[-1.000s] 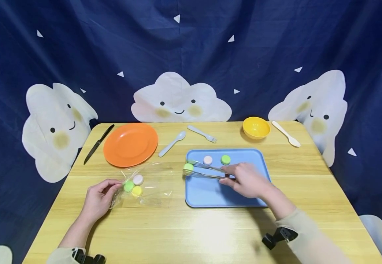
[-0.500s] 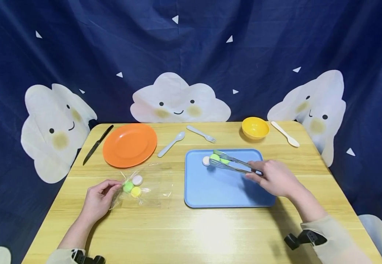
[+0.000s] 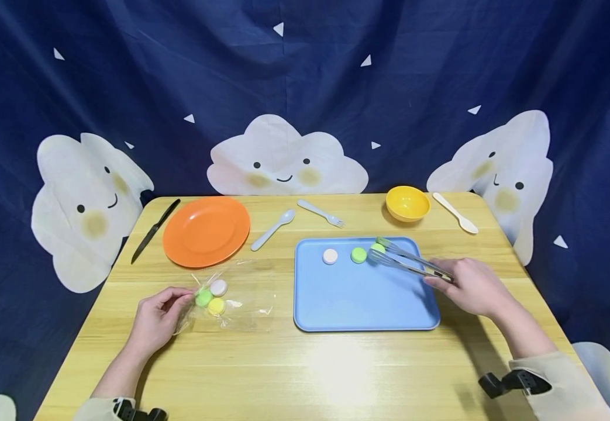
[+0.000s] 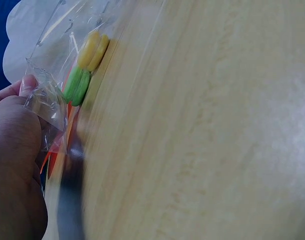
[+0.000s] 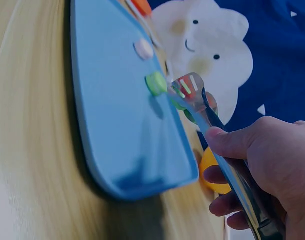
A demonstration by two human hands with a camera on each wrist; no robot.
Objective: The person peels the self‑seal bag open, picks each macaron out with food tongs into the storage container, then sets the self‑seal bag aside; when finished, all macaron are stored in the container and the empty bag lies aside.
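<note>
My right hand [image 3: 468, 283] grips metal tongs [image 3: 412, 260] over the far right part of the blue tray [image 3: 362, 304]. Between the tong tips is a green macaron [image 3: 378, 249], mostly covered by them in the right wrist view. To its left on the tray lie another green macaron [image 3: 358, 255] and a pale pink macaron [image 3: 330, 256]. My left hand [image 3: 158, 318] pinches the edge of a clear plastic bag [image 3: 254, 295] on the table. Inside the bag are a green macaron [image 4: 76, 86], a yellow macaron [image 4: 93, 51] and a pale pink macaron [image 3: 218, 287].
Behind the bag sits an orange plate [image 3: 207, 231] with a black knife [image 3: 154, 231] on its left. A light spoon [image 3: 273, 230] and fork [image 3: 321, 213] lie behind the tray. At the back right are a yellow bowl [image 3: 407, 204] and a cream spoon [image 3: 455, 213].
The tongs carried a green macaron from the tray's left edge rightward, past the pink and green macarons, to their right. My left hand stays at the bag.
</note>
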